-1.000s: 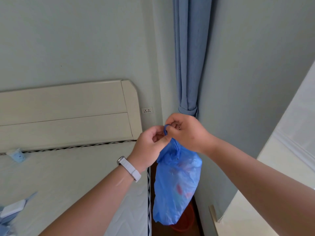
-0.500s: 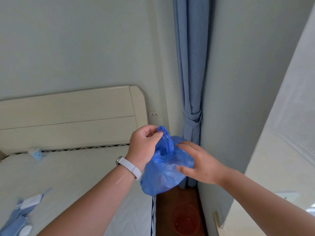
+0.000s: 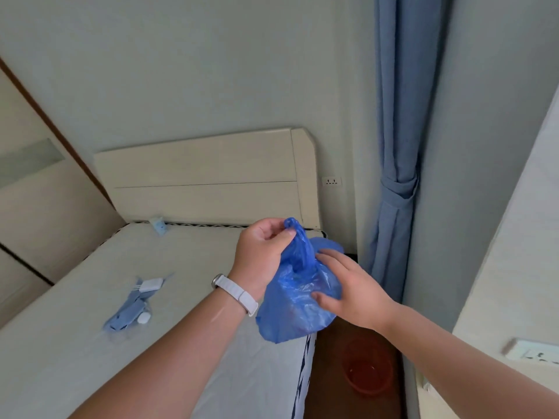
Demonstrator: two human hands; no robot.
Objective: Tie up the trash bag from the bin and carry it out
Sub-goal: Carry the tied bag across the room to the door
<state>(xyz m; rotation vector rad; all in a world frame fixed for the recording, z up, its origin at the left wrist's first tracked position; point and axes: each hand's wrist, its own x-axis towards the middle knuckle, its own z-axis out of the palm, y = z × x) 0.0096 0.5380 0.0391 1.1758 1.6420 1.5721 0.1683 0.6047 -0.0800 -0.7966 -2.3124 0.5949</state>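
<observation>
The blue plastic trash bag (image 3: 298,300) hangs in the air above the edge of the bed (image 3: 90,343), crumpled and translucent, its top gathered into a twisted loop that stands upright. The red bin (image 3: 367,368) sits on the floor below, beside the bed.

Legible text, labels, brands, numbers, signs: none readable on any surface or object in the head view.

A bare mattress (image 3: 75,343) stretches left of the left hand (image 3: 261,252), bearing a white adapter (image 3: 150,284) on blue cloth (image 3: 125,314). A red bin (image 3: 367,368) stands on brown floor (image 3: 329,388) below the right hand (image 3: 352,290).
</observation>
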